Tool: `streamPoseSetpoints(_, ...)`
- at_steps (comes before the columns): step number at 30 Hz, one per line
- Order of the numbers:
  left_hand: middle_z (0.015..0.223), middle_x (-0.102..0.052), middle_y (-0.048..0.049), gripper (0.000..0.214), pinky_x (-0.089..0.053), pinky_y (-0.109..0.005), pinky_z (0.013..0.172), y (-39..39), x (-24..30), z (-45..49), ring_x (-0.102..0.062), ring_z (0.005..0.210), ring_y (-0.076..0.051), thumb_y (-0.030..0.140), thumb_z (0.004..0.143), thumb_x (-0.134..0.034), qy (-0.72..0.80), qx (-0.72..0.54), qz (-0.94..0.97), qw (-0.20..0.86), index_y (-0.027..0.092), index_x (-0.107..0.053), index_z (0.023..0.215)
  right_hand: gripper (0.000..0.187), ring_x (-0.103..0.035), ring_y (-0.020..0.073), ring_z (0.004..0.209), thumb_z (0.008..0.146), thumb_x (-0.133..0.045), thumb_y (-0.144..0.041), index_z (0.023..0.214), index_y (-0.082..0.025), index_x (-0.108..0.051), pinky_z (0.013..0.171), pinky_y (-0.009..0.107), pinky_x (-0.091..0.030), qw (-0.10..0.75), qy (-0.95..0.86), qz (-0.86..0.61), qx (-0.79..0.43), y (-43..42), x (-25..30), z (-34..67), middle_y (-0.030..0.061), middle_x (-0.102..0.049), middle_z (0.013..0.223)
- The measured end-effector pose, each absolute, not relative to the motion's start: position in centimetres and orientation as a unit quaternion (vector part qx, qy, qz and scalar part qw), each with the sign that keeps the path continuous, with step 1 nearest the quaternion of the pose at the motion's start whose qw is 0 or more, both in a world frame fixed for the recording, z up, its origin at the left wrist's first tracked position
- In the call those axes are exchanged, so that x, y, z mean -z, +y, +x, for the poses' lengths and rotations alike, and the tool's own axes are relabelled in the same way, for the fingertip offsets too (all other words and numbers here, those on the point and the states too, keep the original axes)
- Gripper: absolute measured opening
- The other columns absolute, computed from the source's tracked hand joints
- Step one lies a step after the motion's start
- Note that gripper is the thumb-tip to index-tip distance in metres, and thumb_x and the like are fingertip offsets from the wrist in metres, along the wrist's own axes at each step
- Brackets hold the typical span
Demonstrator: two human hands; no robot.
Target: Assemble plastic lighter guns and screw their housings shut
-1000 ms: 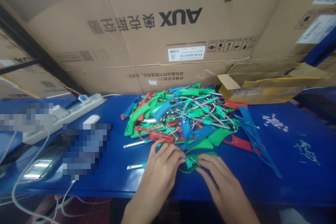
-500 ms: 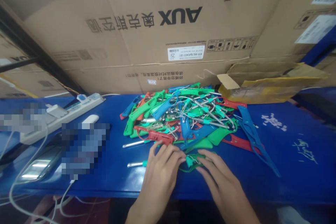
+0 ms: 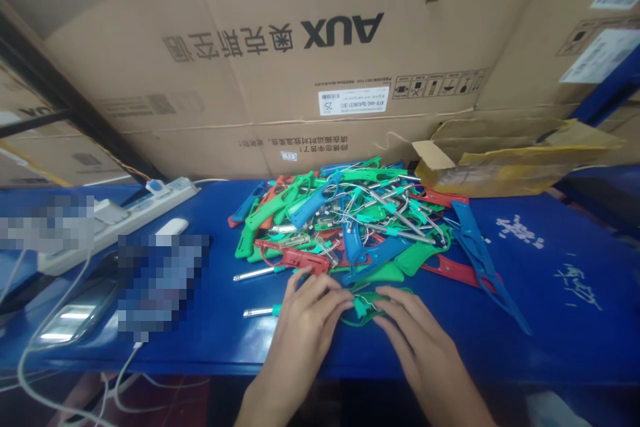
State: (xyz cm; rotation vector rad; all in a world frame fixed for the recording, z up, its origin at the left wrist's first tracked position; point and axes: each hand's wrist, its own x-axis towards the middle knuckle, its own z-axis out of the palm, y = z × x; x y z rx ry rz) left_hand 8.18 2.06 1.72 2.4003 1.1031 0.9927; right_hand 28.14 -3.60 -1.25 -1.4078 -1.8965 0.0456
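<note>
Barely anything is shifting since the earlier frame: both hands are staying over the same green lighter (image 3: 354, 323), the fingers changing place only slightly. It is lying at the near middle of the table (image 3: 215, 343), just on the near side of a heaped pile of lighter parts (image 3: 353, 230). The left hand (image 3: 305, 313) is bending over its left part, the grip pinching at the edge of a teal piece (image 3: 361, 307); the fingertips are hiding exactly what they are holding. The right hand (image 3: 423, 330) is reaching in from the right, its grip pinching the green shell between fingers and thumb. Thin white wires (image 3: 371, 303) are showing between the hands. A metal tube (image 3: 259, 312) is sticking out to the left of the left hand; whether it is joining the same lighter cannot be told.

Beyond the left hand, a red shell (image 3: 303, 259) is lying on the pile's near side, while a long blue shell (image 3: 483, 260) is slanting at the right. Small white pieces (image 3: 520, 231) and pale wires (image 3: 577, 288) are lying farther right, near an open cardboard box (image 3: 505, 177). A white power strip (image 3: 137, 215) is resting far left.
</note>
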Motion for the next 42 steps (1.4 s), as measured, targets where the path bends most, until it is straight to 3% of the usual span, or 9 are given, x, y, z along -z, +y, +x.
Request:
streamPoseSetpoints(16, 0.088, -0.067, 0.0004, 0.015, -0.041, -0.044, 0.096, 2.1, -1.7, 8.4, -0.057, 0.079, -0.018, 0.009, 0.098, -0.063, 0.373, -0.358, 0.850, 0.103, 0.020, -0.072, 0.097, 0.024, -0.073, 0.0190, 0.107, 0.107, -0.044, -0.028, 0.114, -0.025, -0.067, 0.094, 0.034, -0.062, 0.390, -0.745, -0.541, -0.021, -3.5, 1.5, 28.1, 0.0053, -0.074, 0.117)
streamPoseSetpoints(23, 0.086, -0.066, -0.0012, 0.017, -0.043, -0.041, 0.089, 2.1, -1.7, 8.3, -0.053, 0.078, -0.018, 0.006, 0.097, -0.062, 0.365, -0.356, 0.855, 0.097, 0.020, -0.072, 0.099, 0.022, -0.072, 0.0210, 0.109, 0.107, -0.046, -0.028, 0.116, -0.026, -0.066, 0.095, 0.040, -0.062, 0.387, -0.741, -0.548, -0.039, -3.5, 1.9, 28.3, 0.0043, -0.073, 0.120)
streamPoseSetpoints(34, 0.092, -0.068, -0.0004, 0.014, -0.038, -0.044, 0.099, 2.0, -1.6, 8.3, -0.057, 0.083, -0.018, 0.008, 0.099, -0.061, 0.369, -0.354, 0.851, 0.121, 0.020, -0.070, 0.097, 0.021, -0.071, 0.0207, 0.112, 0.106, -0.047, -0.027, 0.117, -0.027, -0.065, 0.098, 0.039, -0.061, 0.387, -0.737, -0.552, -0.041, -3.7, 2.3, 28.3, 0.0045, -0.072, 0.122)
streamPoseSetpoints(42, 0.087, -0.071, 0.0030, 0.010, -0.032, -0.044, 0.101, 3.3, -1.8, 7.9, -0.058, 0.082, -0.019, 0.023, 0.100, -0.065, 0.344, -0.331, 0.873, 0.102, 0.024, -0.073, 0.093, 0.022, -0.073, 0.0209, 0.111, 0.106, -0.047, -0.028, 0.112, -0.024, -0.068, 0.094, 0.034, -0.062, 0.384, -0.738, -0.554, -0.032, -3.5, 1.6, 28.2, 0.0071, -0.073, 0.121)
